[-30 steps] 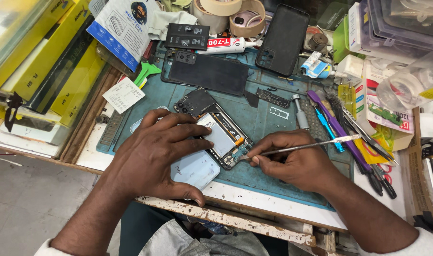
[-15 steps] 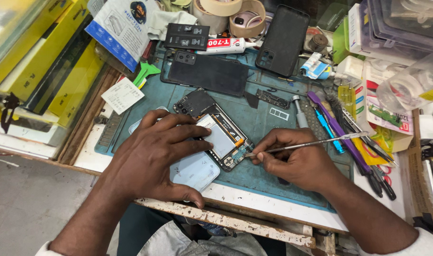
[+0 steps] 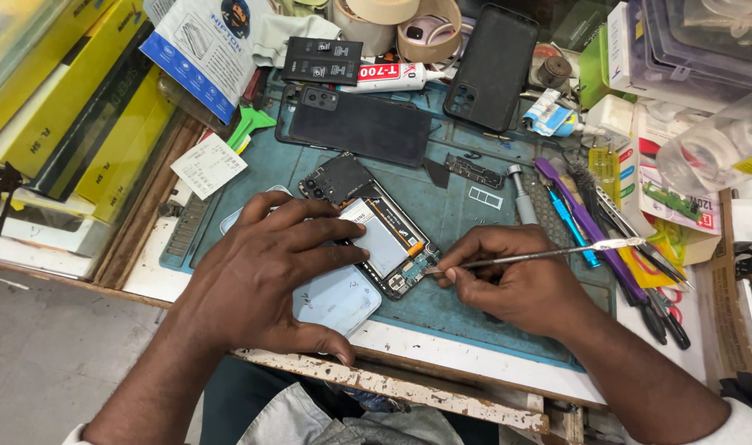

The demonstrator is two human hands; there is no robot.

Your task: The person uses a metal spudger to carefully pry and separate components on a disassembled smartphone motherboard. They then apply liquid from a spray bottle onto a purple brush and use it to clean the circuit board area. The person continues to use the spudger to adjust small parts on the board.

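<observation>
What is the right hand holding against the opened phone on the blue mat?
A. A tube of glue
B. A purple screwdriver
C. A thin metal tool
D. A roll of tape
C: the right hand pinches a thin metal tool whose tip meets the lower edge of the opened phone, while the left hand presses the phone down on the blue mat.

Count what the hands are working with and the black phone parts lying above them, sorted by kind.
Opened phone: 1, under the left hand
Metal pry tool: 1, in the right hand
Black back cover: 1
Black phone case: 1
Total: 4
</observation>
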